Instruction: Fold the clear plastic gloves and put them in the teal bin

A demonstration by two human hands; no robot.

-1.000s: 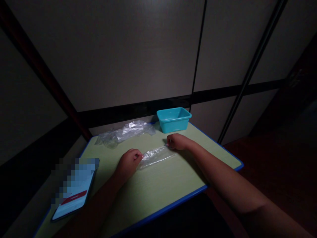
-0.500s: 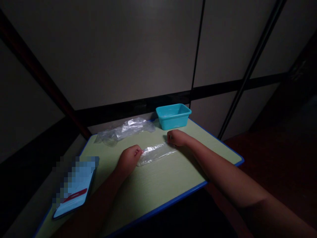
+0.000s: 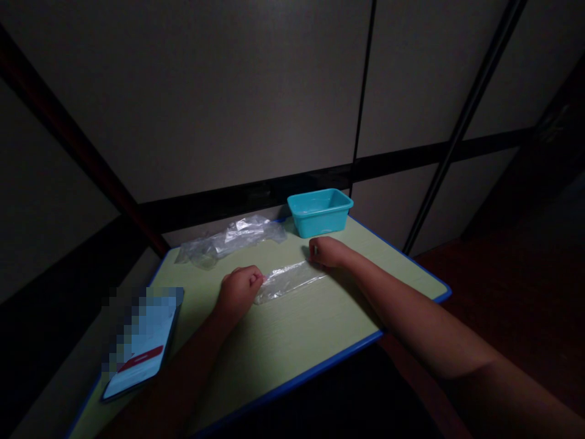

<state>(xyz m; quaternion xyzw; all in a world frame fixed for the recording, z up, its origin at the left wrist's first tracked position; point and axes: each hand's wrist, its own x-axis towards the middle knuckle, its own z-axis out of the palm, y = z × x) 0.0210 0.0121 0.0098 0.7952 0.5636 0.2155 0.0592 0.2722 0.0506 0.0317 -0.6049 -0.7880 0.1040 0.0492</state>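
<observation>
Phone (image 3: 148, 341) at 8 o'clock, partly pixelated. Fingers of the left hand (image 3: 240, 291) and, apparently, the half-hidden right hand (image 3: 328, 252) pinch a clear plastic strip (image 3: 290, 279), mid-counter (image 3: 292, 344). Beyond: crumpled plastic (image 3: 237, 238), 10 o'clock; turquoise basin (image 3: 322, 222), 1 o'clock, bottom obscured.

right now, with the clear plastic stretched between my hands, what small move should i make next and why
I'd probably bring the right grip over toward the left grip, folding the clear plastic once: it spans the gap as a narrow strip over the table, with one grip at each end.
</observation>
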